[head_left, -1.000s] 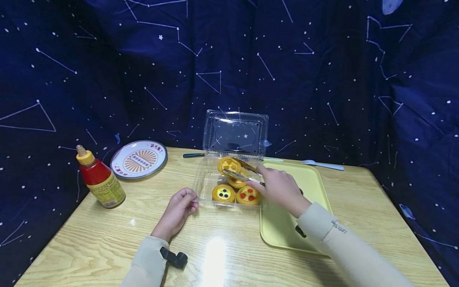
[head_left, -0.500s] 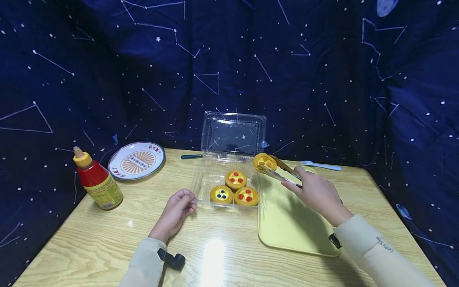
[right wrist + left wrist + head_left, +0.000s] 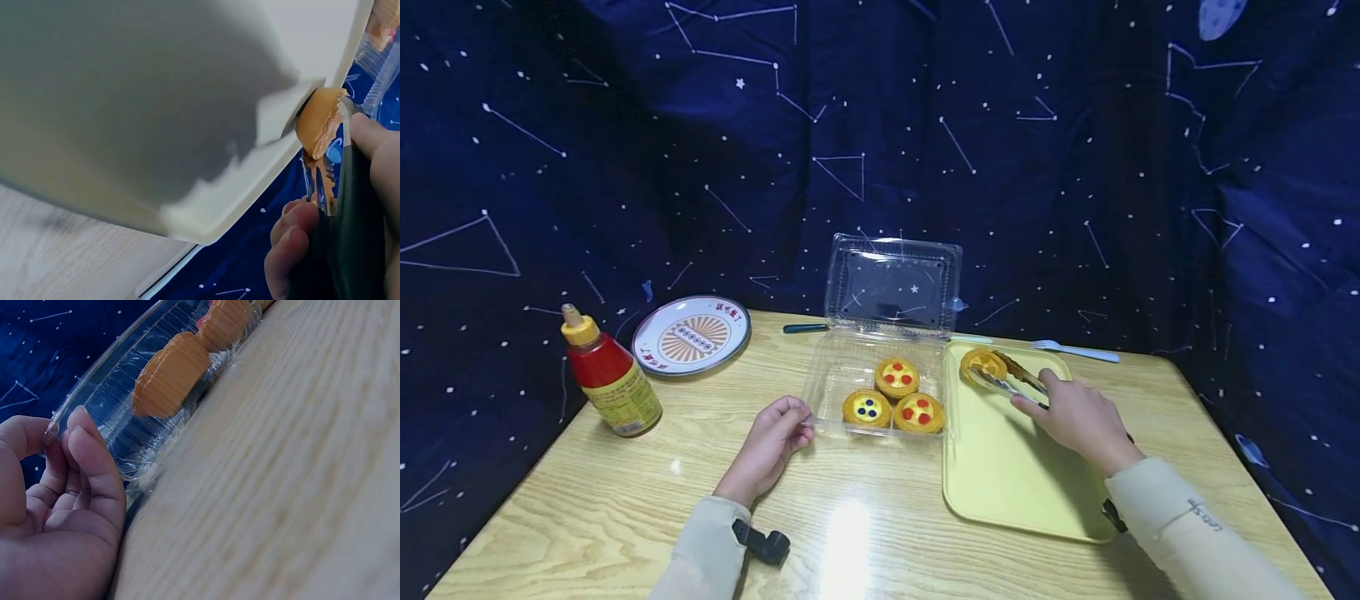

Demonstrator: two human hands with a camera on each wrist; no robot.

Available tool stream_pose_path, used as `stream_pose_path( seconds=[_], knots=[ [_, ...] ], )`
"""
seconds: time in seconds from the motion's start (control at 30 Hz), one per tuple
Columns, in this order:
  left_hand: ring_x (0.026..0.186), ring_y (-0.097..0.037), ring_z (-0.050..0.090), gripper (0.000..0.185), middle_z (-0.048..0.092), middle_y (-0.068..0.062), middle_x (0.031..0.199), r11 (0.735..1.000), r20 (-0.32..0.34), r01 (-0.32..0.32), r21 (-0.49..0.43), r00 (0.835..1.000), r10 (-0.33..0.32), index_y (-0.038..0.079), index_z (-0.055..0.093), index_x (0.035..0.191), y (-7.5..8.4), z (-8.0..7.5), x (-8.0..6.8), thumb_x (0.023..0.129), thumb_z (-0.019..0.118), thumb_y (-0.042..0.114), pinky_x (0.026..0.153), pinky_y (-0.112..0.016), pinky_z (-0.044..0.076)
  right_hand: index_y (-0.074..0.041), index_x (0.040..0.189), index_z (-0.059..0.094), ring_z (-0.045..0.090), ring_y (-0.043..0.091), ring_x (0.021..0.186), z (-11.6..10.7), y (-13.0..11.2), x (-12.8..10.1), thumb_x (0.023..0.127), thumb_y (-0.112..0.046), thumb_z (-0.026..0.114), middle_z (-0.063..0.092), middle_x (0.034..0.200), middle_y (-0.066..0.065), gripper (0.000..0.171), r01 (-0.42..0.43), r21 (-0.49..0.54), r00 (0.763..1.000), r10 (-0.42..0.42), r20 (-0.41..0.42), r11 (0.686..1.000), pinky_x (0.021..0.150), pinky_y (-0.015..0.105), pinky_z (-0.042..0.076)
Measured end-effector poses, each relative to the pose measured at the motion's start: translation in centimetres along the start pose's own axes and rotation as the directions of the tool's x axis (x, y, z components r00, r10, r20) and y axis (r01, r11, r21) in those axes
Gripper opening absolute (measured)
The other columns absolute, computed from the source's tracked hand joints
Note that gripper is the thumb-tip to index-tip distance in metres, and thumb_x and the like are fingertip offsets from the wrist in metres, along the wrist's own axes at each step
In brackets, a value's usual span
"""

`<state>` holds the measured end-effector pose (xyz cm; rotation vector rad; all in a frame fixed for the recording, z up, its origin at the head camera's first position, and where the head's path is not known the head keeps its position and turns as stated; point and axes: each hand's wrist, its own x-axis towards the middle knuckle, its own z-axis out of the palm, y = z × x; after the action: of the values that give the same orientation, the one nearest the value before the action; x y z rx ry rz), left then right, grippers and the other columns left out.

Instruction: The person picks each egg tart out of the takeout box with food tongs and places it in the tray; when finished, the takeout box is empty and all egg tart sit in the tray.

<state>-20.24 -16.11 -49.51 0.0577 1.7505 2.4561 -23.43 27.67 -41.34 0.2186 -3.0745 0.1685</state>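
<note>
My left hand pinches the rim of a clear plastic clamshell box at its front left corner; the left wrist view shows thumb and fingers on that rim. Inside the box sit three egg tarts: two with red dots and one with blue dots. My right hand grips dark-handled metal tongs. Between the tong tips is another egg tart, low at the far left corner of the yellow tray. In the right wrist view this tart appears side-on, close to the tray surface.
The box's lid stands upright behind it. A red-and-yellow squeeze bottle and a patterned plate are at the left. Behind the box lies a dark green handle; a pale blue fork lies behind the tray.
The tongs have carried the egg tart from over the box rightward and then down to the tray's far left corner. My left hand keeps its hold on the box rim.
</note>
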Motion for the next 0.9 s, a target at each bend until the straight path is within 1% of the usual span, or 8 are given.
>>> stream_pose_path(
  seconds=[0.17, 0.33, 0.37, 0.5, 0.57, 0.7, 0.77, 0.9],
  knots=[
    [0.071, -0.014, 0.056, 0.010, 0.053, -0.009, 0.087, 1.000, 0.009, -0.004, 0.005, 1.000, 0.004, 0.001, 0.052, 0.092, 0.0, 0.0, 0.2, 0.097, 0.053, 0.009, 0.061, -0.020, 0.048, 0.000, 0.124, 0.050, 0.062, 0.040, 0.074, -0.1, -0.3, -0.1, 0.087, -0.077, 0.045, 0.064, 0.095, 0.023, 0.085, -0.036, 0.025, 0.999, 0.036, 0.033, 0.999, 0.047, 0.047, 0.042],
    [0.071, -0.014, 0.056, 0.008, 0.053, -0.007, 0.085, 1.000, 0.005, -0.003, 0.006, 1.000, 0.003, 0.002, 0.052, 0.091, 0.1, 0.0, 0.3, 0.098, 0.051, 0.007, 0.061, -0.019, 0.047, -0.003, 0.118, 0.050, 0.062, 0.036, 0.073, -1.1, -1.0, -0.3, 0.085, -0.080, 0.042, 0.065, 0.098, 0.020, 0.084, -0.046, 0.065, 0.999, 0.047, -0.004, 0.997, 0.048, 0.044, 0.041],
    [0.070, -0.014, 0.056, 0.008, 0.053, -0.007, 0.085, 1.000, 0.003, -0.003, 0.004, 1.000, 0.003, 0.002, 0.052, 0.091, 0.2, 0.0, 0.3, 0.098, 0.051, 0.007, 0.060, -0.019, 0.047, -0.004, 0.117, 0.051, 0.061, 0.034, 0.072, -1.4, -1.4, -0.4, 0.085, -0.080, 0.042, 0.065, 0.096, 0.017, 0.083, -0.043, 0.075, 0.999, 0.044, -0.012, 0.996, 0.048, 0.044, 0.041],
    [0.071, -0.013, 0.056, 0.009, 0.053, -0.008, 0.085, 1.000, 0.008, -0.007, 0.006, 1.000, 0.007, 0.002, 0.052, 0.092, 0.4, -0.1, 0.4, 0.098, 0.052, 0.008, 0.061, -0.019, 0.047, -0.010, 0.116, 0.052, 0.058, 0.030, 0.069, -2.1, -3.3, -0.6, 0.084, -0.080, 0.044, 0.065, 0.092, 0.012, 0.077, -0.003, 0.101, 0.999, 0.006, -0.035, 0.995, 0.048, 0.042, 0.040],
    [0.071, -0.013, 0.056, 0.009, 0.053, -0.008, 0.086, 1.000, 0.009, -0.007, 0.002, 1.000, 0.007, 0.002, 0.052, 0.092, 0.4, -0.1, 0.3, 0.097, 0.053, 0.009, 0.061, -0.019, 0.047, -0.012, 0.117, 0.053, 0.058, 0.028, 0.070, -2.2, -4.5, -0.7, 0.084, -0.081, 0.045, 0.066, 0.094, 0.011, 0.077, 0.027, 0.106, 0.999, -0.023, -0.038, 0.994, 0.048, 0.042, 0.041],
    [0.071, -0.014, 0.056, 0.008, 0.053, -0.008, 0.086, 1.000, 0.005, 0.000, -0.002, 1.000, 0.000, 0.002, 0.052, 0.092, 0.3, -0.1, 0.3, 0.097, 0.052, 0.008, 0.061, -0.019, 0.047, -0.014, 0.122, 0.056, 0.064, 0.034, 0.078, -2.0, -6.7, -0.5, 0.082, -0.082, 0.046, 0.069, 0.102, 0.014, 0.080, 0.088, 0.101, 0.996, -0.085, -0.031, 0.991, 0.051, 0.048, 0.045],
    [0.071, -0.014, 0.056, 0.007, 0.053, -0.008, 0.086, 1.000, -0.001, 0.003, 0.000, 1.000, -0.003, 0.002, 0.052, 0.092, 0.2, -0.1, 0.2, 0.097, 0.052, 0.008, 0.061, -0.019, 0.047, -0.013, 0.125, 0.058, 0.066, 0.036, 0.082, -1.8, -7.7, -0.3, 0.082, -0.080, 0.049, 0.069, 0.106, 0.015, 0.080, 0.116, 0.101, 0.993, -0.114, -0.027, 0.988, 0.055, 0.050, 0.048],
    [0.071, -0.014, 0.056, 0.008, 0.052, -0.007, 0.086, 1.000, -0.009, 0.008, -0.001, 1.000, -0.008, 0.002, 0.052, 0.092, -0.1, 0.0, 0.1, 0.097, 0.052, 0.007, 0.061, -0.019, 0.048, -0.012, 0.125, 0.062, 0.067, 0.035, 0.082, -1.2, -9.1, 0.3, 0.082, -0.075, 0.057, 0.070, 0.108, 0.012, 0.076, 0.162, 0.102, 0.987, -0.161, -0.020, 0.981, 0.058, 0.050, 0.051]
  ],
)
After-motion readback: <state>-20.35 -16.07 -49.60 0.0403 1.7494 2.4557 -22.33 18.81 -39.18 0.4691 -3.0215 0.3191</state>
